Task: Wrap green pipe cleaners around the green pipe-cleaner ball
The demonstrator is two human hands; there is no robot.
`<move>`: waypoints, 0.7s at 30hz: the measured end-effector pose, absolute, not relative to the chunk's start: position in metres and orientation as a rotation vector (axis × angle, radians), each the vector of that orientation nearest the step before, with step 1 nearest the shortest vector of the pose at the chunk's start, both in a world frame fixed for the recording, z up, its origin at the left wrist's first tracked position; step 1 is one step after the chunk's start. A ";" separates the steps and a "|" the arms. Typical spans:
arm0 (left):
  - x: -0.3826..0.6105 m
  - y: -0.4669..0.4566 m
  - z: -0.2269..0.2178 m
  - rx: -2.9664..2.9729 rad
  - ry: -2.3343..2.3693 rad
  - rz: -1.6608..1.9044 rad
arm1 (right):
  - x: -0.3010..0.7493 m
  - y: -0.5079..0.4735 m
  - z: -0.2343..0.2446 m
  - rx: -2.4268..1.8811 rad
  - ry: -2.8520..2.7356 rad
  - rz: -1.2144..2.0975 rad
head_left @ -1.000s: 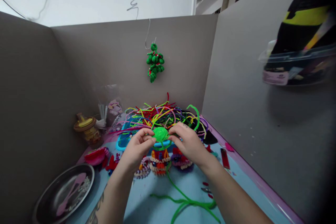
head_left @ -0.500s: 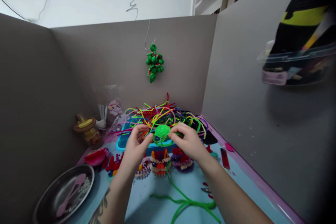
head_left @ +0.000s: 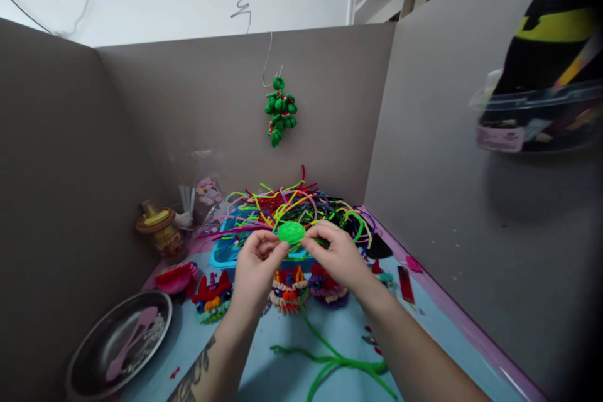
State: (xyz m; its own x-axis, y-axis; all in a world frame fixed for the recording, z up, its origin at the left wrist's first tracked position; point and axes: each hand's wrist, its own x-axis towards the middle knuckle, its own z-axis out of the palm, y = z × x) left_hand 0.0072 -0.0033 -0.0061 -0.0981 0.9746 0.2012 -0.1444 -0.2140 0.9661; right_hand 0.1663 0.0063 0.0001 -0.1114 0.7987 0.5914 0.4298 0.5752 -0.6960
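Observation:
My left hand (head_left: 257, 264) and my right hand (head_left: 335, 254) both pinch a bright green coiled pipe-cleaner disc (head_left: 291, 232), held in the air between them. A long green pipe-cleaner tail (head_left: 330, 361) trails from the disc down onto the blue table. Just behind my hands a blue tray (head_left: 222, 257) is heaped with multicoloured pipe cleaners (head_left: 294, 204). Small finished pipe-cleaner figures (head_left: 288, 289) stand on the table below my hands.
A metal plate (head_left: 89, 367) with a pink spoon lies at the near left. A small jar (head_left: 157, 232) stands by the left wall. A green pipe-cleaner ornament (head_left: 280, 110) hangs on the back panel. A red lighter (head_left: 404, 284) lies at the right. Grey panels enclose the table.
The disc has tilted flatter and my left hand has shifted slightly right, uncovering a red figure on the table. Both hands have kept hold of the disc.

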 end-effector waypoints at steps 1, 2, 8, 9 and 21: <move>0.007 -0.003 -0.007 1.191 1.045 1.491 | 0.166 0.006 0.000 -1.024 -1.742 0.428; 0.007 -0.002 -0.007 1.185 1.043 1.488 | 0.166 0.006 0.000 -1.029 -1.744 0.426; 0.006 -0.001 -0.009 1.183 0.992 1.529 | 0.163 0.006 -0.001 -1.033 -1.735 0.432; 0.005 -0.001 -0.009 1.178 0.983 1.536 | 0.162 0.006 -0.001 -1.035 -1.728 0.438; 0.007 0.001 -0.006 0.988 0.977 1.503 | 0.155 -0.002 -0.001 -1.048 -1.707 0.408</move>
